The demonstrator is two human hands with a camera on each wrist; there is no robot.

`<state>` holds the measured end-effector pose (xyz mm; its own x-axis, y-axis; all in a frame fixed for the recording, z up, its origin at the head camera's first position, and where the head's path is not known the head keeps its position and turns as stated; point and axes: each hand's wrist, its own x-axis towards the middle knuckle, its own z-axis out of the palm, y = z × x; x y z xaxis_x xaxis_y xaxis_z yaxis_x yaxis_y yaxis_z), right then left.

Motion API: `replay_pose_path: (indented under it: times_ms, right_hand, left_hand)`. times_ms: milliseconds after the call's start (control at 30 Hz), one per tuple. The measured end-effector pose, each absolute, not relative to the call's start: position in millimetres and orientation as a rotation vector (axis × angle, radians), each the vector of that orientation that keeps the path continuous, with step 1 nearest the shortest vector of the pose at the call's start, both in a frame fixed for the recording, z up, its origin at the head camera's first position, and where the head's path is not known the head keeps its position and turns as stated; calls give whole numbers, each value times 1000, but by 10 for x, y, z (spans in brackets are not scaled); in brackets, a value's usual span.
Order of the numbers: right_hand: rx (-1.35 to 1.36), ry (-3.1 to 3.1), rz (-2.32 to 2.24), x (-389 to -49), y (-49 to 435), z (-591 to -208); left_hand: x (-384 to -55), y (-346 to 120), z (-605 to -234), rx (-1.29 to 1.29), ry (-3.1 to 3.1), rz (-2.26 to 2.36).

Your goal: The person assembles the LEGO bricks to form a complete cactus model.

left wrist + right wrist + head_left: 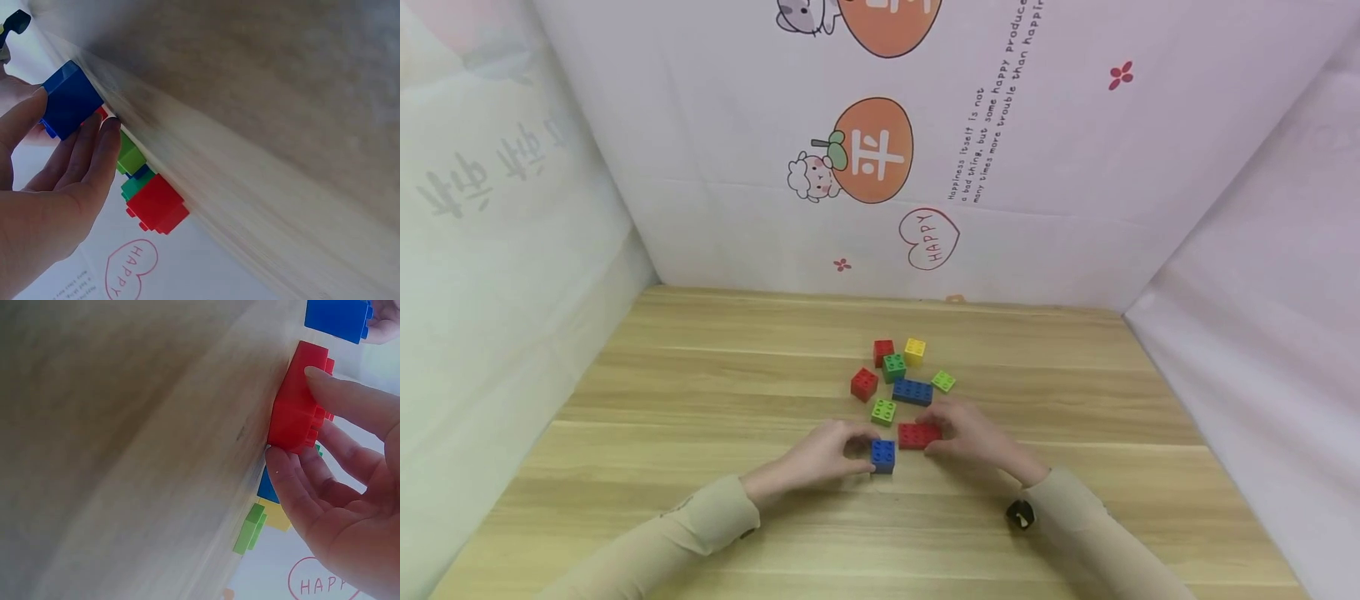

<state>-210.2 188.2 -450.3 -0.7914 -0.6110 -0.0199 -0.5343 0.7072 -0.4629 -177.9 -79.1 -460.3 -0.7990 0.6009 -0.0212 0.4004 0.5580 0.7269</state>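
Observation:
Thumb and fingers of my left hand (822,457) pinch a square blue toy brick (883,461), studs up, near the middle of the table. In the left wrist view the thumb lies on one side of this blue brick (72,100) and the fingertips on the other. To its right, my right hand (967,435) grips a longer red brick (916,436) at its right end. The right wrist view shows the thumb across one long side of that red brick (294,403), fingertips around the far side. A narrow gap separates the two held bricks.
Just beyond the hands lie a light green brick (883,412), a long blue brick (913,392) and another light green brick (943,381). Farther back are two red bricks (864,384), a green brick (893,367) and a yellow brick (914,352). White printed sheets (1037,250) wall the wooden table (715,375).

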Motion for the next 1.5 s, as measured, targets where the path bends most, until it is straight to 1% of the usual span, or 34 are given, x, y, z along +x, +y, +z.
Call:
replay_pose_path:
  times_ms: [500,1067,1500]
  right_hand:
    - [-935,2760,-724,-2085,1903,-4518]
    - [-869,2768,-810,-2004,1942,-4417]
    - [-895,2765,-829,-1957,1920,-4351]
  left_hand:
    - [-1801,-813,-4600,729,2502,1106]
    - [-1804,-804,-4589,737,2499,1126]
    - [-1799,-802,-4591,755,2501,1125]
